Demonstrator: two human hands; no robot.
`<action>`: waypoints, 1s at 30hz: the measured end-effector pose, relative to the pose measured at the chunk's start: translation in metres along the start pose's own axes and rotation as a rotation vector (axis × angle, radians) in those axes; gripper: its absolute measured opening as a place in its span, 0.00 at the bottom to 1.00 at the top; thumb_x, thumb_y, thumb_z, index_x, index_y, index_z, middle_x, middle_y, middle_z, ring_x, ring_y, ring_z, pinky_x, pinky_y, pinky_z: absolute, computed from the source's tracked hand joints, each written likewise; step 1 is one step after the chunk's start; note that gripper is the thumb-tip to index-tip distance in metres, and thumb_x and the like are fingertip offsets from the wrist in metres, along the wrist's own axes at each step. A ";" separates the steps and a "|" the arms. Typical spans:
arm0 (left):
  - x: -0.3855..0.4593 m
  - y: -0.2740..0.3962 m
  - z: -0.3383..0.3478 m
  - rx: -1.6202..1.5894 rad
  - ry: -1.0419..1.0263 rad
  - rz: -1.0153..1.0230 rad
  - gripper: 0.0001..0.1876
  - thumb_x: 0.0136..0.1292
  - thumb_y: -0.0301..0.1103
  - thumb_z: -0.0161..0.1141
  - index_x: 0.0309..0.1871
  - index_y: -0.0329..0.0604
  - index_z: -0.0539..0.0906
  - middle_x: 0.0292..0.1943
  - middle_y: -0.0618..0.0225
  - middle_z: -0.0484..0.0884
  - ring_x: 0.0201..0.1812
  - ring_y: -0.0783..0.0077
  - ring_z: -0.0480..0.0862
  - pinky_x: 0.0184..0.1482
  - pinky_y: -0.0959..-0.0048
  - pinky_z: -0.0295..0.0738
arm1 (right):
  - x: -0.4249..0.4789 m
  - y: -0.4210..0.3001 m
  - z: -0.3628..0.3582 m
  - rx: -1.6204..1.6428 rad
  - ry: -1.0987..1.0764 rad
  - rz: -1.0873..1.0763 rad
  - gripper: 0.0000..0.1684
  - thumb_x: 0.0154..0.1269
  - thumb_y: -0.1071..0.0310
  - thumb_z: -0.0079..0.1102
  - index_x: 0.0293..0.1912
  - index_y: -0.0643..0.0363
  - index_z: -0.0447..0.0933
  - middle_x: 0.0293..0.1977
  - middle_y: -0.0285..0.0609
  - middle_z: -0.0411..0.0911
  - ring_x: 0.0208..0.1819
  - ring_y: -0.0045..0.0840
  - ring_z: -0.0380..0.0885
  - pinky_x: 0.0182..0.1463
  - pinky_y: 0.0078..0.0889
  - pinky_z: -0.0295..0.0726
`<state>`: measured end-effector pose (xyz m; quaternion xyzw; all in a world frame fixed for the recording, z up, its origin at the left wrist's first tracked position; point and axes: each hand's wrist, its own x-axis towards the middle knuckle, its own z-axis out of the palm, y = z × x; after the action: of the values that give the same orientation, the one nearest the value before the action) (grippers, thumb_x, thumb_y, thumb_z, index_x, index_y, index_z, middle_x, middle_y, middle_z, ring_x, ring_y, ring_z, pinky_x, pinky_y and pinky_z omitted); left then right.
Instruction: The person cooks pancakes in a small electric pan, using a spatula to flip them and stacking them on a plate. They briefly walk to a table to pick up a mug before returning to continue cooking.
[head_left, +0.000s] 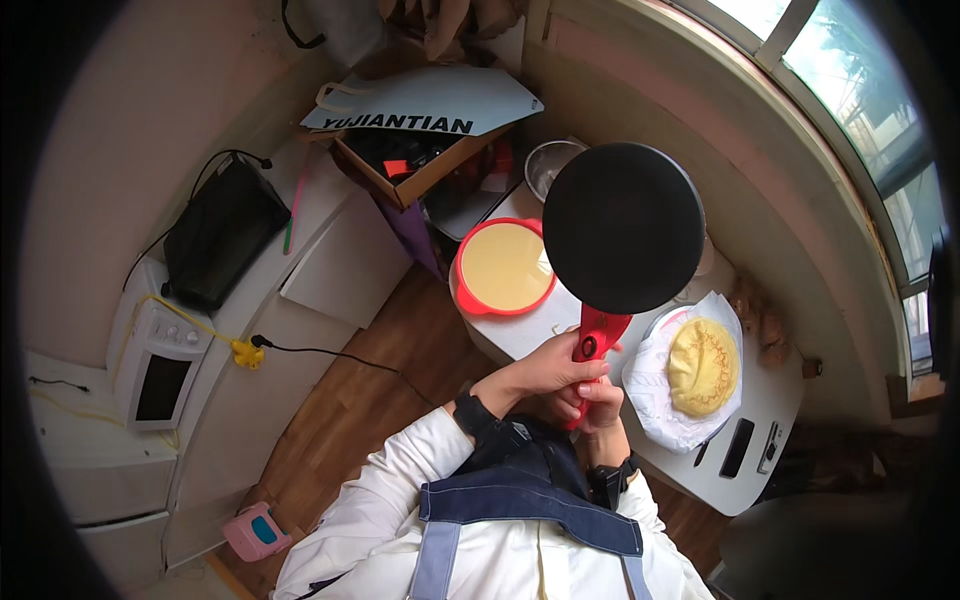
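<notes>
Both of my hands grip the red handle of an electric crepe maker (622, 225), held up over the white table. Its round black plate is bare and faces me. My left hand (551, 367) wraps the handle near the plate, below a round button. My right hand (600, 405) holds the handle's lower end. Left of the plate stands a red dish (504, 309) filled with pale yellow batter (502, 266). On the right, thin yellow crepes (703, 367) lie folded on white paper (651, 409) over a plate.
Behind the crepe maker is a metal bowl (544, 169), partly hidden. A phone (738, 448) lies near the table's right end (724, 491). From a yellow socket adapter (247, 352), a black cord (337, 353) runs towards me. An open cardboard box (420, 184) stands at the back left.
</notes>
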<state>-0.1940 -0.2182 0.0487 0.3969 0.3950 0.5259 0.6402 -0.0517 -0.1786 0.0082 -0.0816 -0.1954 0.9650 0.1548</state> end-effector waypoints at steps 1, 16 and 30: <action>-0.002 0.004 -0.007 0.121 -0.010 0.013 0.22 0.64 0.40 0.60 0.55 0.34 0.72 0.46 0.64 0.75 0.43 0.74 0.75 0.48 0.73 0.72 | 0.006 0.001 0.000 0.039 -0.022 0.004 0.18 0.51 0.70 0.55 0.42 0.64 0.66 0.16 0.40 0.65 0.15 0.27 0.68 0.21 0.25 0.70; -0.121 -0.072 -0.156 0.154 0.234 -0.297 0.18 0.72 0.34 0.48 0.60 0.35 0.68 0.55 0.58 0.76 0.57 0.69 0.75 0.61 0.71 0.68 | 0.082 0.058 -0.065 -1.888 0.900 -0.263 0.12 0.52 0.72 0.55 0.38 0.61 0.67 0.28 0.56 0.78 0.29 0.52 0.77 0.32 0.47 0.75; -0.195 -0.069 -0.188 -0.245 0.656 -0.380 0.15 0.72 0.39 0.47 0.55 0.43 0.72 0.50 0.65 0.79 0.51 0.74 0.78 0.55 0.74 0.71 | 0.100 0.076 -0.107 -2.130 0.959 0.087 0.19 0.51 0.70 0.58 0.43 0.59 0.65 0.32 0.56 0.78 0.31 0.52 0.78 0.34 0.51 0.76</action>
<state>-0.3689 -0.4025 -0.0678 0.0486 0.5791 0.5403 0.6086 -0.1426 -0.1737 -0.1297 -0.5328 -0.8244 0.1882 0.0330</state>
